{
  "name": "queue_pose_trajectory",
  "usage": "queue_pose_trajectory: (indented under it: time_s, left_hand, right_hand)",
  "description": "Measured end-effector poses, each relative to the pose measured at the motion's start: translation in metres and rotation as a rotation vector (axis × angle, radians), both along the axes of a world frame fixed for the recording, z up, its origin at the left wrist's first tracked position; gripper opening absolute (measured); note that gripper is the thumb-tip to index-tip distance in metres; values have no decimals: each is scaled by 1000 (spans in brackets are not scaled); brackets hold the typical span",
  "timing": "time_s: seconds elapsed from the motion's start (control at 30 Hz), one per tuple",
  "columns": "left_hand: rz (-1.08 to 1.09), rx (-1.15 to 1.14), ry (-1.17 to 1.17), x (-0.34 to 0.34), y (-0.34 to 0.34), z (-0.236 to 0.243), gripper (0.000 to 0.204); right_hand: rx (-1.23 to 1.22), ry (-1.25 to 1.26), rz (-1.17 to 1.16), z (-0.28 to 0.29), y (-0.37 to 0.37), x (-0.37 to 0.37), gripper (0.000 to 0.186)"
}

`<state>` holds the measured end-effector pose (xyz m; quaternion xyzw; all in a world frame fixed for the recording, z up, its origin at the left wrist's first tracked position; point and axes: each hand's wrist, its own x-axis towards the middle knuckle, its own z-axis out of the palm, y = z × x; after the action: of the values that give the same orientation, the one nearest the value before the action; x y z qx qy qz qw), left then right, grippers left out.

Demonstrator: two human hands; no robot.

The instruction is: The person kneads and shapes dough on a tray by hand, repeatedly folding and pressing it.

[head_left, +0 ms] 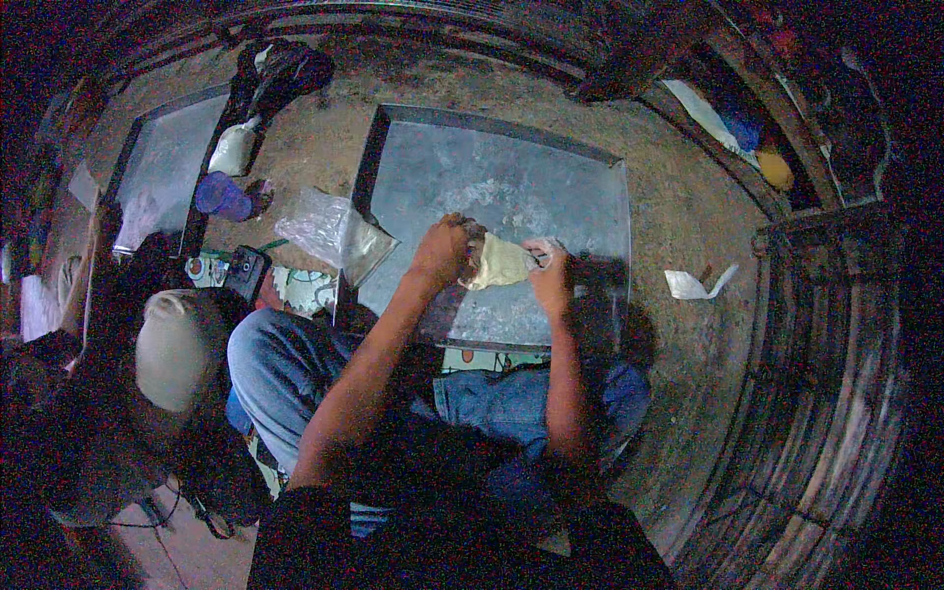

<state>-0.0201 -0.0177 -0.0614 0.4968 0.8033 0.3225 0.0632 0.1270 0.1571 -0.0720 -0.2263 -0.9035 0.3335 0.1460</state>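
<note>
A pale yellow, soft piece that looks like dough (501, 263) is stretched between my hands above a grey metal tray (423, 162). My left hand (447, 248) is closed on its left edge, with the fingers partly hidden behind the wrist. At the other edge, my right hand (550, 265) pinches it, and whitish powder shows on the fingers. White powdery smears mark the tray's surface beyond the dough. Whether the dough's underside touches the tray I cannot tell.
A clear plastic bag (339, 231) lies over the tray's left edge. Farther left are a purple cup (223, 197), a white bag (234, 149), a phone-like dark device (246, 270) and another tray (167, 157) beside a person in a pale cap (177, 349). White scrap (688, 285) lies right.
</note>
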Motion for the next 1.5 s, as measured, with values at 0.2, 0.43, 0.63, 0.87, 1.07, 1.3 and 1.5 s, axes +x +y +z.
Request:
queue_pose_trajectory:
  time_s: [0.2,0.43,0.63,0.87,1.07,1.3,1.5]
  left_hand:
    - [38,-39,-136,-2,-2,15,19]
    - [42,34,-526,-1,0,14,14]
    - [-44,57,-95,-7,-2,-9,29]
    - [77,-6,58,4,7,-16,26]
    - [40,-15,79,-3,8,-25,47]
    - [65,-330,83,5,16,-6,28]
    - [88,-427,258,17,21,-3,27]
  right_hand:
    - [-289,167,-85,11,-13,-6,9]
    - [-151,-24,-125,10,-9,-5,15]
    - [213,-194,-19,11,-10,0,41]
    - [223,-291,-37,-15,-1,-4,40]
    - [278,-273,-13,-6,-3,-8,31]
    - [160,-357,-37,32,-24,-15,38]
    - [264,-355,-13,27,-30,-13,38]
